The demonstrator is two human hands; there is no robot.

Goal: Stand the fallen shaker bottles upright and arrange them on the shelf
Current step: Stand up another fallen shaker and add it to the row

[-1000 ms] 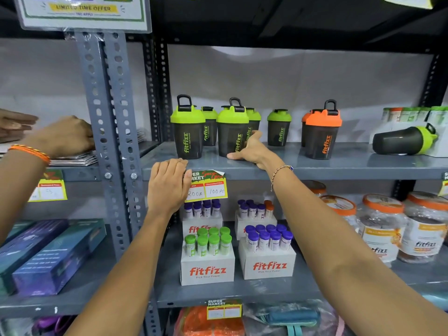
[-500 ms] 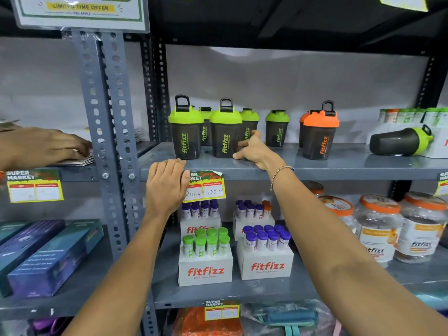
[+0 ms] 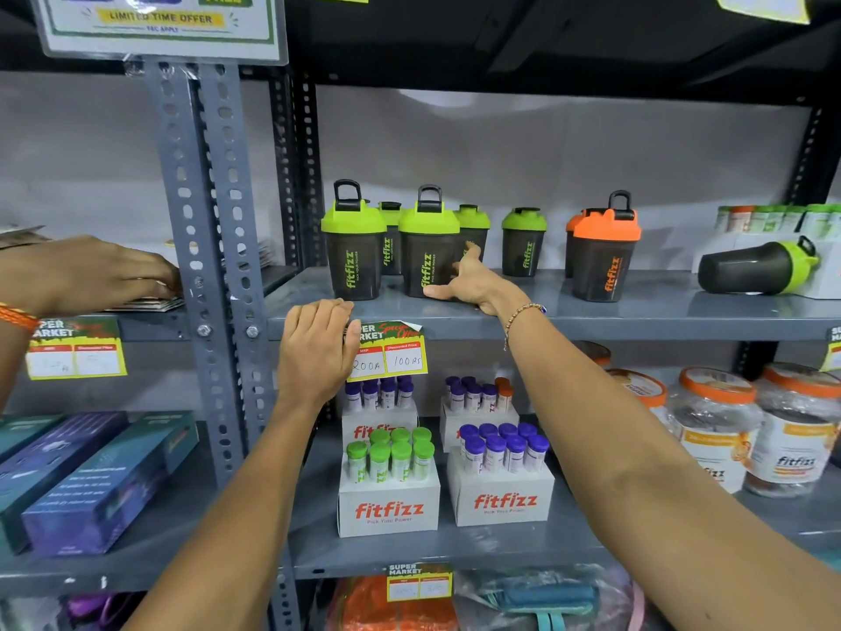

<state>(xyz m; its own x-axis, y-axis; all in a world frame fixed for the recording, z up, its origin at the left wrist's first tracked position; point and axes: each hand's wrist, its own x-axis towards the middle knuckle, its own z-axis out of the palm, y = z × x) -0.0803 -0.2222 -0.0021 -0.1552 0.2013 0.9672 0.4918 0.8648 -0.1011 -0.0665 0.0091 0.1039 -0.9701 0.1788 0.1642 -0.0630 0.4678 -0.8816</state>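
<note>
On the grey shelf [image 3: 637, 317] stand several dark shaker bottles with green lids and an orange-lidded bottle [image 3: 603, 261]. A green-lidded bottle [image 3: 755, 268] lies on its side at the far right, lid pointing right. My right hand [image 3: 473, 284] is on the second front green bottle [image 3: 425, 259], thumb across its base and fingers against its right side. That bottle stands close beside the leftmost front green bottle [image 3: 357, 261]. My left hand [image 3: 316, 352] hooks over the shelf's front edge, beside a price tag [image 3: 391, 357].
Another person's hand [image 3: 91, 275] rests on papers in the bay to the left, beyond the perforated upright [image 3: 214, 266]. A white box [image 3: 823, 284] sits behind the fallen bottle. The shelf below holds boxes of tubes [image 3: 389, 507] and large jars [image 3: 792, 448].
My right hand has slid the second front green bottle to the left, closing the gap to the leftmost one. My left hand stayed on the shelf edge. The other person's hand shifted on the papers.
</note>
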